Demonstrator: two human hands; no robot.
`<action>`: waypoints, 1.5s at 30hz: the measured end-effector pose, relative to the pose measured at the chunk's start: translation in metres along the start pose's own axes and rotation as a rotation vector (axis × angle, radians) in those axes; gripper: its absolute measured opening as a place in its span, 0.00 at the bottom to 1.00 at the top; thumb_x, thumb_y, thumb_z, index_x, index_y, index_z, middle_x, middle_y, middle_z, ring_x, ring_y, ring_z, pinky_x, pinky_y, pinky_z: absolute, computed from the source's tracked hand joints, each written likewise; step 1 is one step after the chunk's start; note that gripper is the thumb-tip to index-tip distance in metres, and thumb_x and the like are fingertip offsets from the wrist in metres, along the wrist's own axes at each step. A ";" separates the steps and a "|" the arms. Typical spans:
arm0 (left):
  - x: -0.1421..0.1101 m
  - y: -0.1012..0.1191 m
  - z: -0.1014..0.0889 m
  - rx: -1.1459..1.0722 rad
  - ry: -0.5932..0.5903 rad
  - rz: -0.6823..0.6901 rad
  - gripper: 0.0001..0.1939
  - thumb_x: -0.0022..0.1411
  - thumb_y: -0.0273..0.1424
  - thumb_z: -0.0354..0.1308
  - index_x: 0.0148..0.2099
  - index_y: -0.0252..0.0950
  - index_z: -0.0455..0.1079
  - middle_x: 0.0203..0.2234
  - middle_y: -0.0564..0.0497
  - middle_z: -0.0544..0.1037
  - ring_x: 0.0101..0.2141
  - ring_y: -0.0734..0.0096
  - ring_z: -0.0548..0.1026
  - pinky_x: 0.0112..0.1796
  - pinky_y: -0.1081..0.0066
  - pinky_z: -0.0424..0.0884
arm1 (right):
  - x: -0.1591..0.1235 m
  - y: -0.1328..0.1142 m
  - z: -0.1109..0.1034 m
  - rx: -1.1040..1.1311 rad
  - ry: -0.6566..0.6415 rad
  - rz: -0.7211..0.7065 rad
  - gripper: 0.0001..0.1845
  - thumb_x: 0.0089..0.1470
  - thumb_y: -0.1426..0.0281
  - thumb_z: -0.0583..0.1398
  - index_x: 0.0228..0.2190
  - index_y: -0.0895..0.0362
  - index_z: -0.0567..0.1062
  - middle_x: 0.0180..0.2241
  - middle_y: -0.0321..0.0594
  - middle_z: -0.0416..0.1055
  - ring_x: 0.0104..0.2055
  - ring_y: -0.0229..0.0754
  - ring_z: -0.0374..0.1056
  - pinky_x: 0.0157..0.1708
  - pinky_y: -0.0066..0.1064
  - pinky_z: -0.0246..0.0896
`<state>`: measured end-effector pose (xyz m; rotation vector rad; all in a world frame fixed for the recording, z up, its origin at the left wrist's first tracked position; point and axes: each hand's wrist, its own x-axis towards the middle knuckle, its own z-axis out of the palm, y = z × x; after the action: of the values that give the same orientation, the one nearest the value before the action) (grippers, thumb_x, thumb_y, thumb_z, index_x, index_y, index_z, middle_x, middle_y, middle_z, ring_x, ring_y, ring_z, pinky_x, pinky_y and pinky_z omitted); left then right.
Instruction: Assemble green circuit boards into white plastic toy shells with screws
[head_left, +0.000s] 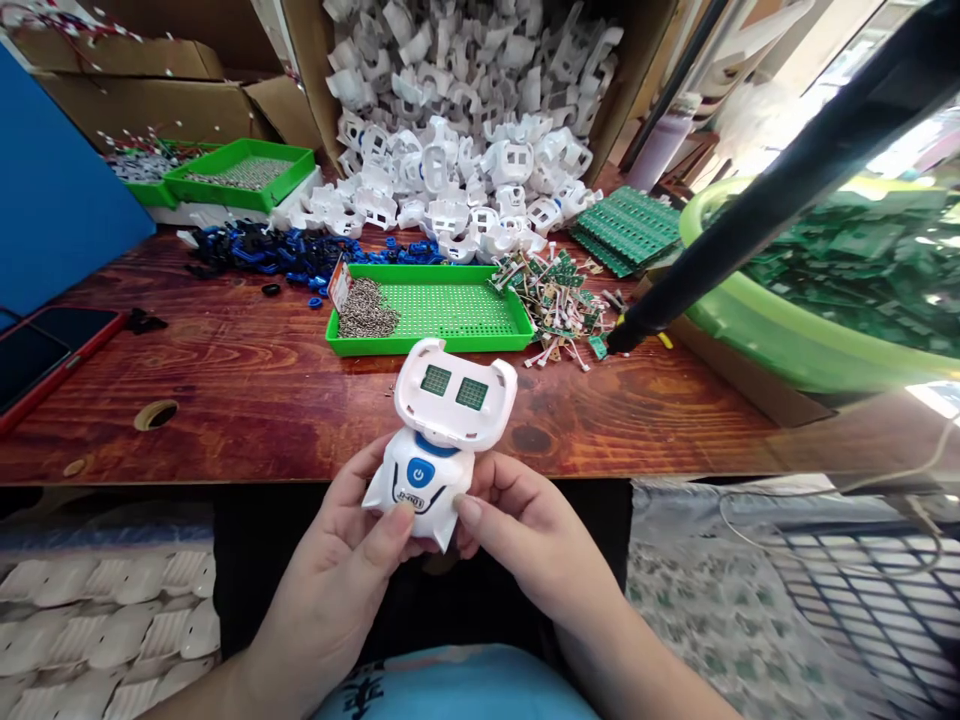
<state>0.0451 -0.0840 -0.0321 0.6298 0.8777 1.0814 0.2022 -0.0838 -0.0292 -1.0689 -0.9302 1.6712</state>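
A white toy robot body (pixel 431 470) is held in front of the table's near edge. Its head piece shows two square openings with green boards behind them, and its chest carries a blue power button (pixel 421 472). My left hand (pixel 367 540) grips the body from the left, thumb on the lower front. On the other side my right hand (pixel 510 520) closes on the lower right part, thumb pressed to the front edge. The fingers behind the toy are partly hidden. Just beyond stands a green perforated tray (pixel 450 310) with a heap of small screws (pixel 367 310) at its left end.
Behind the tray lie blue and black parts (pixel 300 255) and a big pile of white shells (pixel 465 190). Small wired boards (pixel 562 300) lie to the right, near stacked green panels (pixel 628 228). A black bar (pixel 765 190) slants past a green basin (pixel 810 320).
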 end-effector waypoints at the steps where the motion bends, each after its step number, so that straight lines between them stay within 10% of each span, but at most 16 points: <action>1: 0.000 0.000 0.001 -0.009 -0.002 -0.012 0.17 0.60 0.29 0.60 0.52 0.44 0.67 0.41 0.51 0.80 0.35 0.72 0.78 0.38 0.74 0.76 | 0.000 0.000 -0.002 0.011 -0.006 0.018 0.18 0.46 0.56 0.65 0.25 0.58 0.69 0.21 0.34 0.68 0.23 0.31 0.63 0.26 0.24 0.60; 27: 0.005 0.004 0.009 -0.133 -0.054 -0.190 0.12 0.64 0.26 0.53 0.49 0.37 0.72 0.37 0.49 0.81 0.32 0.72 0.78 0.32 0.71 0.79 | -0.013 -0.013 -0.021 -0.238 0.040 0.009 0.12 0.53 0.62 0.57 0.29 0.59 0.72 0.20 0.34 0.67 0.23 0.32 0.64 0.26 0.25 0.62; 36: 0.004 -0.006 -0.011 0.641 -0.020 0.474 0.27 0.58 0.22 0.61 0.56 0.52 0.64 0.46 0.57 0.77 0.44 0.74 0.76 0.47 0.77 0.71 | -0.031 -0.014 -0.063 -0.354 0.318 -0.261 0.09 0.57 0.61 0.58 0.37 0.53 0.72 0.27 0.33 0.69 0.29 0.31 0.65 0.31 0.19 0.64; 41: 0.020 0.011 -0.025 1.521 -0.376 1.236 0.30 0.55 0.13 0.57 0.54 0.47 0.67 0.36 0.52 0.72 0.46 0.61 0.71 0.51 0.59 0.70 | -0.050 -0.019 -0.095 -0.455 0.278 -0.442 0.23 0.57 0.54 0.56 0.52 0.47 0.64 0.46 0.39 0.68 0.46 0.38 0.67 0.44 0.25 0.66; 45: 0.031 0.022 -0.013 1.718 -0.668 1.488 0.26 0.55 0.13 0.57 0.52 0.43 0.70 0.40 0.49 0.69 0.49 0.56 0.67 0.55 0.50 0.64 | -0.069 -0.033 -0.111 -0.916 0.144 -0.520 0.42 0.50 0.49 0.60 0.60 0.51 0.53 0.59 0.45 0.55 0.60 0.46 0.55 0.59 0.32 0.54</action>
<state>0.0299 -0.0470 -0.0298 3.1970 0.4167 0.8838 0.3296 -0.1269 -0.0194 -1.3334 -1.7663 0.7001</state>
